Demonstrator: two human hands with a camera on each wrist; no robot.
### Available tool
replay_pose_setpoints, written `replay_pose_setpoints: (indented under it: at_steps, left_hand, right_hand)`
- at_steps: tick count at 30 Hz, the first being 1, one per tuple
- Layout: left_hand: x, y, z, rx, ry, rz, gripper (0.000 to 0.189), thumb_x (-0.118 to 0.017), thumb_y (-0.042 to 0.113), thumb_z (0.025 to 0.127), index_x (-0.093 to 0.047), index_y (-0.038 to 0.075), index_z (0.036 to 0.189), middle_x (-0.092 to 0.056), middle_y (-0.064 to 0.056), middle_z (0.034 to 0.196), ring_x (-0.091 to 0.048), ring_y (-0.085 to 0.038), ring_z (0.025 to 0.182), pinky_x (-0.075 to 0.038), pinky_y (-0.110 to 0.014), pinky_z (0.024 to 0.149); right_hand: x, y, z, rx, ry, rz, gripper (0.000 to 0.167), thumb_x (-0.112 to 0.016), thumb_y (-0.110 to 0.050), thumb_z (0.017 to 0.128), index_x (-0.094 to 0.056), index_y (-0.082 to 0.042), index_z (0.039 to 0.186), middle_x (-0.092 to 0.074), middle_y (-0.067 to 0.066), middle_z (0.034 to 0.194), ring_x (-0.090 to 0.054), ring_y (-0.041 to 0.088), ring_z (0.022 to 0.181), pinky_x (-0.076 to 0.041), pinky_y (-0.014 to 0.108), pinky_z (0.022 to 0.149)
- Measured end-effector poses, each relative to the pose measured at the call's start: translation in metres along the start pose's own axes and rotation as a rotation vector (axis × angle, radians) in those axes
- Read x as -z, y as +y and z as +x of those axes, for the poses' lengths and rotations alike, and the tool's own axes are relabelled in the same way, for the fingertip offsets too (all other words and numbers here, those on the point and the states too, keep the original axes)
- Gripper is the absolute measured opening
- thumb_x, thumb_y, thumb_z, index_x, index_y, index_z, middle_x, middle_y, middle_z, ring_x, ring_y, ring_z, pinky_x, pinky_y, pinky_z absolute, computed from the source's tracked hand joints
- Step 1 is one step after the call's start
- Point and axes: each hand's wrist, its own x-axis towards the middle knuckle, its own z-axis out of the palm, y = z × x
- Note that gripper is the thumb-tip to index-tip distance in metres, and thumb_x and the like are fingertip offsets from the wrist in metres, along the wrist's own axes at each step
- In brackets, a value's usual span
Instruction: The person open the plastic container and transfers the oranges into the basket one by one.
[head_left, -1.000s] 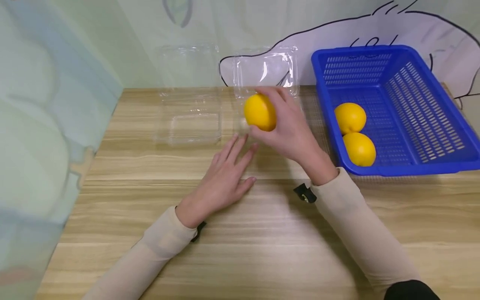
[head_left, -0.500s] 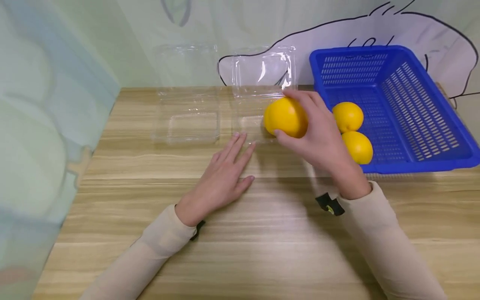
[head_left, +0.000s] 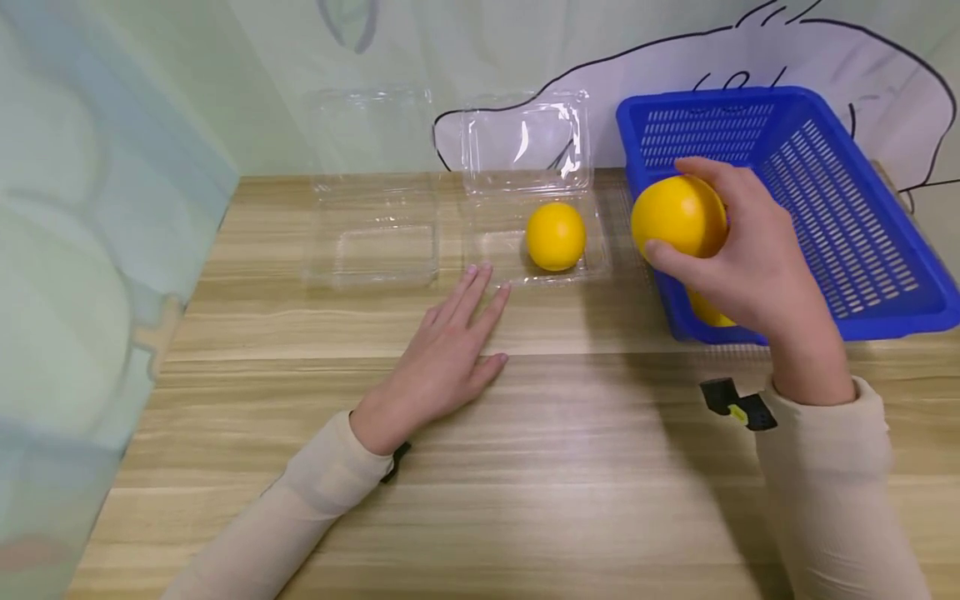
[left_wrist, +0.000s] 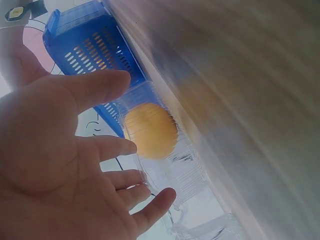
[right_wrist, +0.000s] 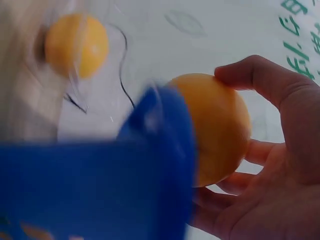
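My right hand [head_left: 757, 242] grips an orange [head_left: 675, 217] above the left rim of the blue basket [head_left: 888, 321]. In the right wrist view, the thumb and fingers curl round this orange [right_wrist: 220, 130], and the rim partly covers it. Inside the basket an orange [head_left: 705, 308] shows below the hand; whatever else lies there is hidden. A single orange [head_left: 555, 237] sits in the right-hand clear plastic clamshell box [head_left: 487, 271]. My left hand [head_left: 438, 362] rests flat on the table, fingers spread, fingertips at that box's front left corner. Whether they touch it I cannot tell.
Another clear clamshell box [head_left: 382, 279], its lid raised against the printed backdrop [head_left: 270, 75], stands to the left. Both boxes and the basket line the back of the wooden table [head_left: 525, 500].
My right hand has carried its orange rightward, from over the right-hand box to the basket's rim. The orange in that box has come into full view. My left hand has stayed put.
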Motion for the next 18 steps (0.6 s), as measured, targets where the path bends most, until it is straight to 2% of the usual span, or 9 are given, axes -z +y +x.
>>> replay_pose_setpoints:
  at_steps: [5,10,13,18]
  left_hand:
    - [0.000,0.000,0.000,-0.004,0.004,0.005,0.086,-0.069,0.034,0.103,-0.023,0.007,0.169,-0.003,-0.018,0.178,0.001,-0.031,0.166,-0.030,-0.061,0.125]
    - [0.000,0.000,0.000,-0.001,0.004,0.009,0.085,-0.070,0.033,0.103,-0.023,0.008,0.169,-0.003,-0.017,0.178,0.001,-0.031,0.166,-0.032,-0.061,0.124]
    - [0.000,0.000,0.000,-0.002,0.005,0.011,0.085,-0.070,0.033,0.103,-0.023,0.008,0.169,-0.003,-0.018,0.178,0.001,-0.031,0.166,-0.032,-0.061,0.123]
    - [0.000,0.000,-0.001,-0.006,0.000,0.011,0.086,-0.069,0.034,0.103,-0.022,0.008,0.169,-0.003,-0.018,0.178,0.001,-0.031,0.166,-0.033,-0.061,0.123]
  right_hand:
    - [0.019,0.014,-0.005,-0.114,-0.020,-0.037,0.081,-0.079,-0.028,0.094,-0.041,-0.018,0.164,-0.046,0.018,0.160,-0.052,0.047,0.123,-0.047,0.053,0.087]
    - [0.031,0.031,-0.007,-0.154,-0.028,-0.104,0.082,-0.077,-0.032,0.096,-0.036,-0.016,0.166,-0.043,0.021,0.163,-0.051,0.050,0.126,-0.045,0.038,0.084]
    - [0.039,0.042,-0.007,-0.190,-0.019,-0.142,0.083,-0.074,-0.034,0.098,-0.033,-0.016,0.167,-0.040,0.022,0.165,-0.051,0.052,0.127,-0.046,0.040,0.083]
    - [0.050,0.063,-0.007,-0.248,-0.003,-0.212,0.081,-0.069,-0.033,0.100,-0.031,-0.009,0.167,-0.042,0.031,0.160,-0.048,0.056,0.124,-0.047,0.056,0.084]
